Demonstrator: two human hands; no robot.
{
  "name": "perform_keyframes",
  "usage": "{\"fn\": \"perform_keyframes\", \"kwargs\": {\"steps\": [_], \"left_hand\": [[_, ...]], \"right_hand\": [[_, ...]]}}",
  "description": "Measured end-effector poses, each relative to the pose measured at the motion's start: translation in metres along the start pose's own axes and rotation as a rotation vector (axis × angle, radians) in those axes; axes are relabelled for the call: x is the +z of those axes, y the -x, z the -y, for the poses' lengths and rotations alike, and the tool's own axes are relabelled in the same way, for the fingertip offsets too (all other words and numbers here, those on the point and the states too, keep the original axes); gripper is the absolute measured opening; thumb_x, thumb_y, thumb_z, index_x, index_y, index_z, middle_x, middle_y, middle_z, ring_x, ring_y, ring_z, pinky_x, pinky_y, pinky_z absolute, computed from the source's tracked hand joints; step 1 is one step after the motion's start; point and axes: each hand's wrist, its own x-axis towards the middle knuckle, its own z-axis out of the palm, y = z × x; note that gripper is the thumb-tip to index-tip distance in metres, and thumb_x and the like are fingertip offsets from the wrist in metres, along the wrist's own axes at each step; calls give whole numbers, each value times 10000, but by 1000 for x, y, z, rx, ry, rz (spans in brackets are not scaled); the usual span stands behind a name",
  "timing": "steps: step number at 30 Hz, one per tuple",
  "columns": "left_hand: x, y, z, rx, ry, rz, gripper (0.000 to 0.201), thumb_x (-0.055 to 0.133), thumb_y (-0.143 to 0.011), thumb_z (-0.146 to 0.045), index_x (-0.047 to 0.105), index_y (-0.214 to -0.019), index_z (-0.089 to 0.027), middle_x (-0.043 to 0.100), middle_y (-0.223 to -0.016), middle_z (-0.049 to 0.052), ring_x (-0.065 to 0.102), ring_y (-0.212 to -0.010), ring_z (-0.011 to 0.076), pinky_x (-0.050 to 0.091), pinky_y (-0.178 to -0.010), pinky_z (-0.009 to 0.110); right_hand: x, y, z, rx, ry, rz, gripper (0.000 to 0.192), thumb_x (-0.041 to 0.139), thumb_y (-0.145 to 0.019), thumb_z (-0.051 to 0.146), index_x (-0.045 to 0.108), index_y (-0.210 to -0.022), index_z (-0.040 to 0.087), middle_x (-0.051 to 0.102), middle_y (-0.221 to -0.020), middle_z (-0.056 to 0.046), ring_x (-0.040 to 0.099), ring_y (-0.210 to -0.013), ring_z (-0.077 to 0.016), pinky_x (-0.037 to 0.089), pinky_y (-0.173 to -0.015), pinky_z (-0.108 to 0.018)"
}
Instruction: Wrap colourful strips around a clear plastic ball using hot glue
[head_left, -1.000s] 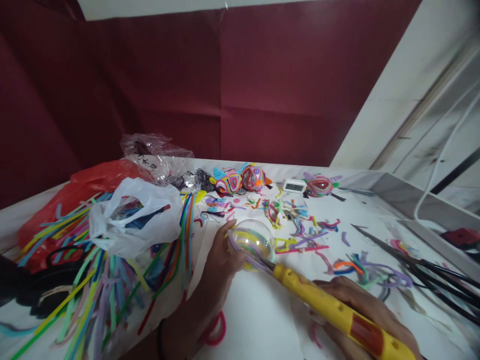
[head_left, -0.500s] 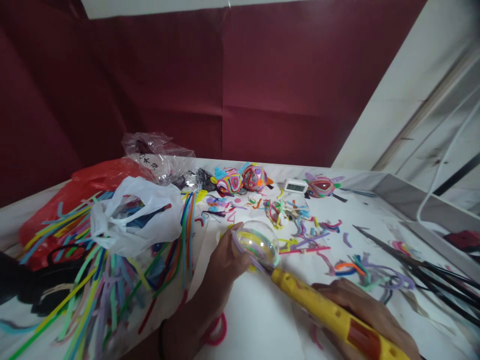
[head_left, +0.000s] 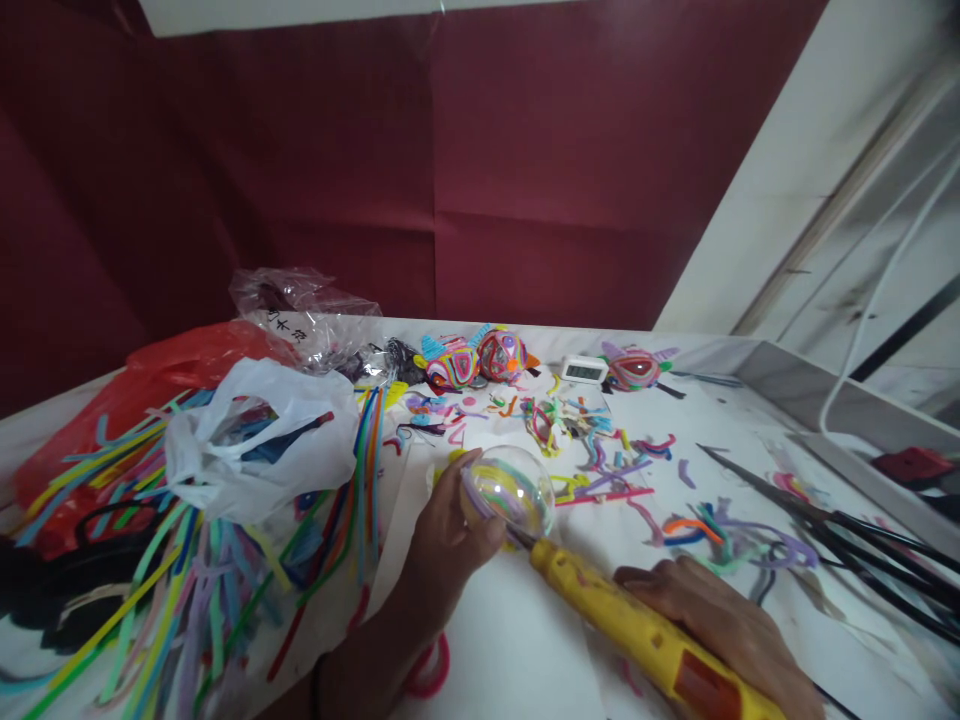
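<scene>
Head view: a clear ball [head_left: 510,490] with coloured strands inside is steadied on the white surface [head_left: 510,640], near the middle of its near edge, by the left hand [head_left: 450,540], whose grip is closed around the ball's left side with thumb and fingertips on the shell. The right hand [head_left: 720,630] is wrapped, grip closed, around a yellow glue gun [head_left: 637,630], the nozzle of which is set against the lower right of the ball.

Several risks can be judged from this. The left thumb lies just beside the nozzle, so a burn could be caused by hot glue or by the tip if either slips. The round, smooth shell could be rolled out of the hold by pressure from the gun. Too long a contact could cloud or soften the thin plastic. Loose pipe-cleaner scraps [head_left: 600,460] near the ball could be caught in stray glue.

Writing: dark handwritten characters are seen on a label of the clear bag [head_left: 300,310] toward the far left corner, too small to be read. Digits are shown on the small white display [head_left: 585,370] at the far edge, but cannot be made out. No brand is seen on the gun.
</scene>
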Motion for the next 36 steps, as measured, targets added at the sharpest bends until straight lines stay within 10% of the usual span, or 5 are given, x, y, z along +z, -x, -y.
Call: {"fn": "perform_keyframes", "kwargs": {"steps": [36], "left_hand": [[2,-4,-3,53,-68,-148,682,799,-620,-497,618,-1207,-202,656,-1191,121,580,-1150,336,470,-983,420]], "right_hand": [[4,7,-9,42,-97,-18,361,341,-998,466,622,-897,264,636,-678,16,535,-520,-145,425,-551,-301]]}}
